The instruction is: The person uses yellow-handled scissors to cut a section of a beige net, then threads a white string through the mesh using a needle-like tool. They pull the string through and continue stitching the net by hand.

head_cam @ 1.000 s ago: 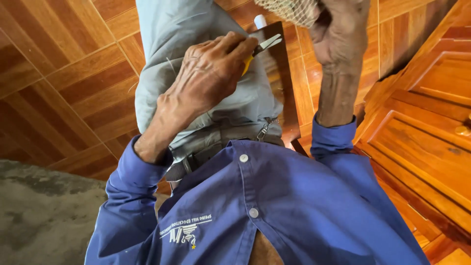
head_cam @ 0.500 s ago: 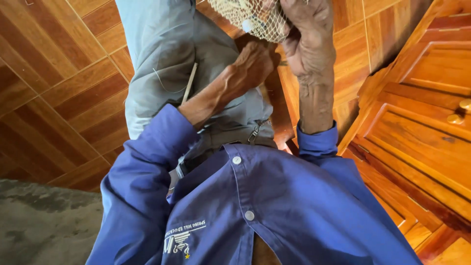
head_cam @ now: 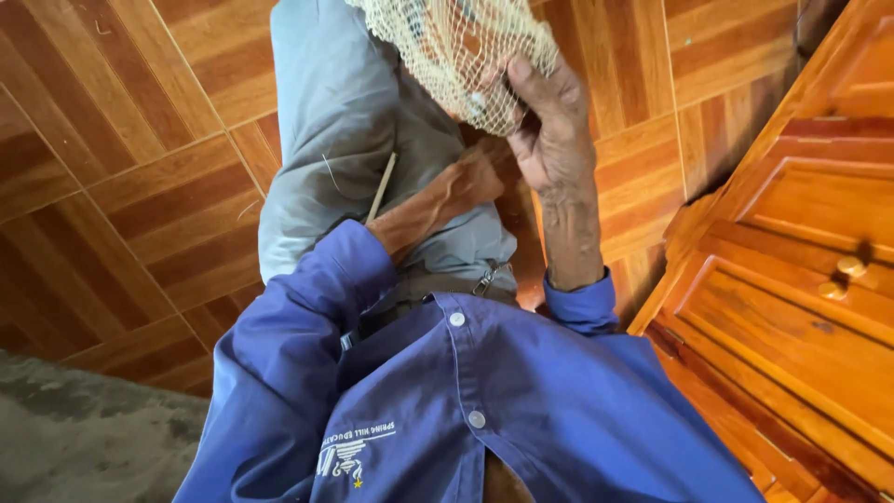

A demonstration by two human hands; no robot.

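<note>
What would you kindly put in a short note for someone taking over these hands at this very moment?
Right hand: raised, fingers gripping the cream mesh net from below.
Left hand: mostly hidden behind the net; only the left forearm shows, reaching up to it. Its grip cannot be told.
A thin pale stick lies on the grey trousers on the lap.
Wooden cabinet stands to the right, over a wood-pattern tiled floor.
Done or left: not readable from this view.

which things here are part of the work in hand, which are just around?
In hand: net, gripped by right hand; left hand, mostly hidden behind it; thin stick on the lap.
Around: wooden cabinet, tiled floor, grey mat.
</note>
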